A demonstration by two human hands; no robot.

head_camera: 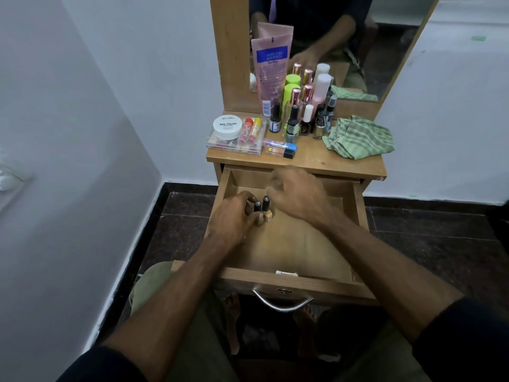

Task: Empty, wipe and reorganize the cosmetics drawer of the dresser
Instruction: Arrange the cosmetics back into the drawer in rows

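Two small nail polish bottles stand upright at the centre of the frame, inside the open drawer. Left hand curls its fingers around them. Right hand hovers just beside, blurred; I cannot tell its grip. More cosmetics and a green cloth sit on the dresser top above.

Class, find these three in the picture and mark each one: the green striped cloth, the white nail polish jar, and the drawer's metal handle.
green striped cloth [359, 137], head view, middle of its folds.
white nail polish jar [227, 125], head view, centre of its lid.
drawer's metal handle [282, 301], head view, middle of the curved bar.
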